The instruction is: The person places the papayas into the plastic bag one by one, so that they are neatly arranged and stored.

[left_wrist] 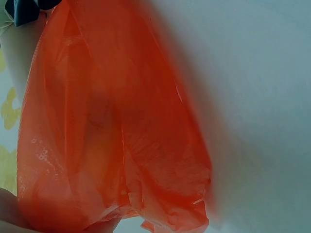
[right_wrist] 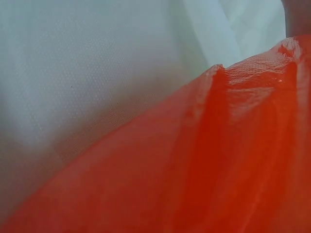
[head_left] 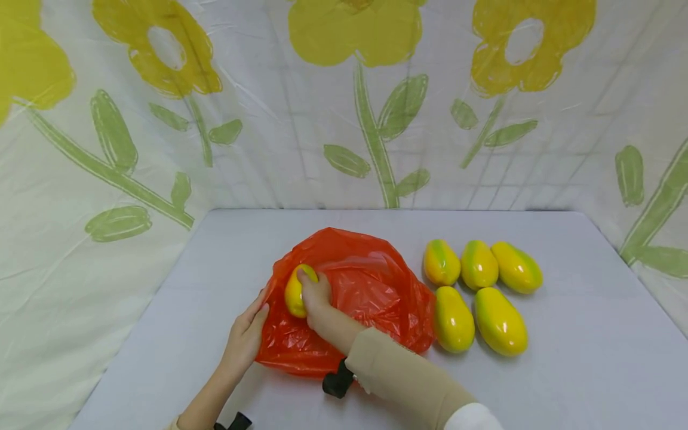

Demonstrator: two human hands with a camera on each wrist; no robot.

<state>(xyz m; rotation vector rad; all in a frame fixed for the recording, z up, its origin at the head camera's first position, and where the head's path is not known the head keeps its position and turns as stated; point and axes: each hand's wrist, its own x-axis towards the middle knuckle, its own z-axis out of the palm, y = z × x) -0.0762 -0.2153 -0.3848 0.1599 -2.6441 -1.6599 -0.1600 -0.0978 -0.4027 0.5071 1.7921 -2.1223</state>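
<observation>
A red plastic bag (head_left: 371, 286) lies spread with its mouth open on the table, left of centre. My right hand (head_left: 319, 298) reaches into the mouth and grips a glossy yellow-green papaya (head_left: 294, 295) near the bag's left side. At that left edge, my left hand (head_left: 244, 340) pinches the bag's rim between thumb and fingers. The red bag (left_wrist: 112, 121) fills much of the left wrist view, and the papaya cannot be made out clearly through it. In the right wrist view, the bag (right_wrist: 233, 160) hides the right hand.
Several more papayas (head_left: 502, 322) sit in two rows just right of the bag, the nearest one touching or almost touching it. They rest on a white-covered table (head_left: 586, 334). Behind stands a white curtain (head_left: 258, 119) with painted yellow flowers.
</observation>
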